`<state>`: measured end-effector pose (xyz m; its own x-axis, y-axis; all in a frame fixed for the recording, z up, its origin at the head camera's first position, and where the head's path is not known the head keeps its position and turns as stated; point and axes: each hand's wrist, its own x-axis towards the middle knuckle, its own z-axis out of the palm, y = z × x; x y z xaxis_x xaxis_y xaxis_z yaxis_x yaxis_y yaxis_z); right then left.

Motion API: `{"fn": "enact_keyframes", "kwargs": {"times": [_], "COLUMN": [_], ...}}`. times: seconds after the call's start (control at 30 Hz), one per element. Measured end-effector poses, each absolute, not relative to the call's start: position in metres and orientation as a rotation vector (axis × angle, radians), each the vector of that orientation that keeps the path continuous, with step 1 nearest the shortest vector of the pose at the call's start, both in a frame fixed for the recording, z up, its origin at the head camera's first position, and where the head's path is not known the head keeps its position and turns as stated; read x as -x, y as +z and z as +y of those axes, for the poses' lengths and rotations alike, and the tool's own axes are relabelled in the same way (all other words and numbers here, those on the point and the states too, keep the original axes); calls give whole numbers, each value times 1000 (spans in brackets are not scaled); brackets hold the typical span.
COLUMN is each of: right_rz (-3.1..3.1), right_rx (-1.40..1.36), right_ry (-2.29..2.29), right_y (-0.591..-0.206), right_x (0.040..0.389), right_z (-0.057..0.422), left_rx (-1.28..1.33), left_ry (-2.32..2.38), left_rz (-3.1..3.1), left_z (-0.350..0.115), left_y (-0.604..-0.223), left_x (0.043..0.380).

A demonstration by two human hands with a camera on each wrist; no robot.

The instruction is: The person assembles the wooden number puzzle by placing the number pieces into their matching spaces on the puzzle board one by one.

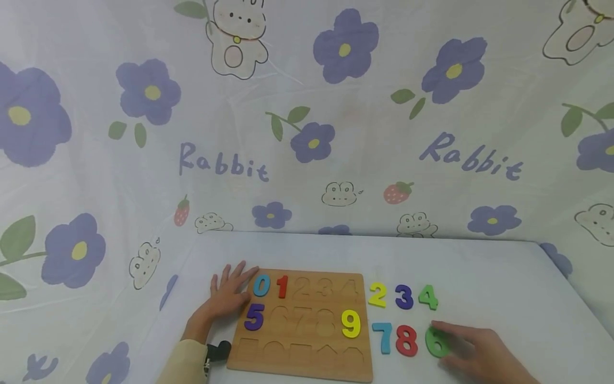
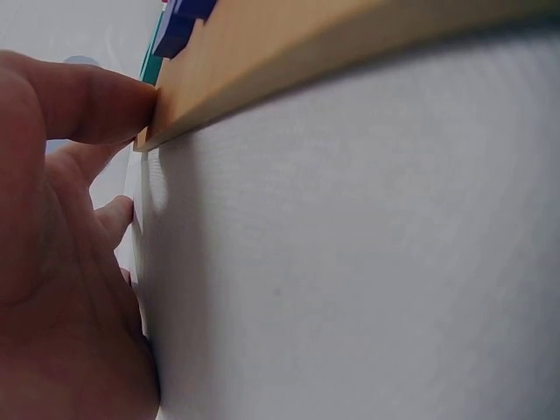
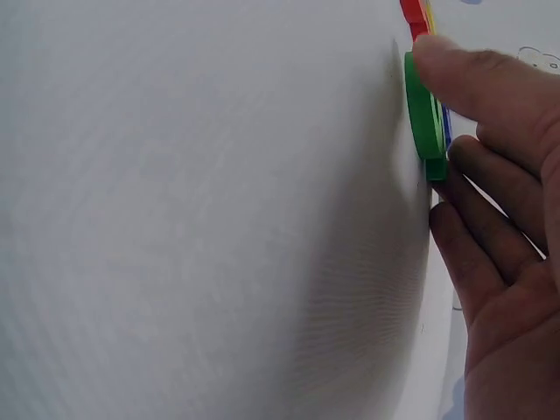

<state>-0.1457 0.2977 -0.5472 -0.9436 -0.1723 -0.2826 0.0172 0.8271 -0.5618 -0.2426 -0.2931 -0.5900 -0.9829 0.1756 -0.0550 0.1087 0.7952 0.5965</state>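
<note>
A wooden number board point(image 1: 318, 332) lies on the white table. My left hand point(image 1: 230, 296) is spread at its upper left corner, and in the left wrist view the thumb point(image 2: 105, 109) touches the board's edge. Beyond the board's right side, my right hand point(image 1: 484, 354) holds a green number 6 point(image 1: 430, 345) between thumb and fingers. The right wrist view shows the thumb point(image 3: 472, 79) on this green piece, with the other fingers curved below. On the board sit a blue 0 point(image 1: 256, 286), a red 1 point(image 1: 283, 288), a purple 5 point(image 1: 254, 321) and a yellow 9 point(image 1: 357, 326).
To the board's right lie a yellow 2 point(image 1: 378, 304), a purple 3 point(image 1: 409, 297) and a green 4 point(image 1: 433, 296), with a blue 7 point(image 1: 385, 341) and a red 8 point(image 1: 406, 342) below them. A patterned curtain point(image 1: 307, 96) hangs behind the table.
</note>
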Motion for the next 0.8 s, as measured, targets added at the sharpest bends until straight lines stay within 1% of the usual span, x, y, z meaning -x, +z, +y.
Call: {"fn": "enact_keyframes", "kwargs": {"times": [0.53, 0.67, 0.8], "right_rz": [2735, 2776, 2861], "right_rx": [101, 118, 208], "right_ry": [-819, -852, -855], "right_y": [-553, -545, -531], "right_x": [152, 151, 149], "right_z": [299, 297, 286], "left_rx": [-213, -206, -202], "left_ry": [931, 908, 899], "left_rz": [2876, 2883, 2879], "left_z": [-293, -293, -294], "left_y": [-595, -595, -596], "left_x": [246, 247, 248]}}
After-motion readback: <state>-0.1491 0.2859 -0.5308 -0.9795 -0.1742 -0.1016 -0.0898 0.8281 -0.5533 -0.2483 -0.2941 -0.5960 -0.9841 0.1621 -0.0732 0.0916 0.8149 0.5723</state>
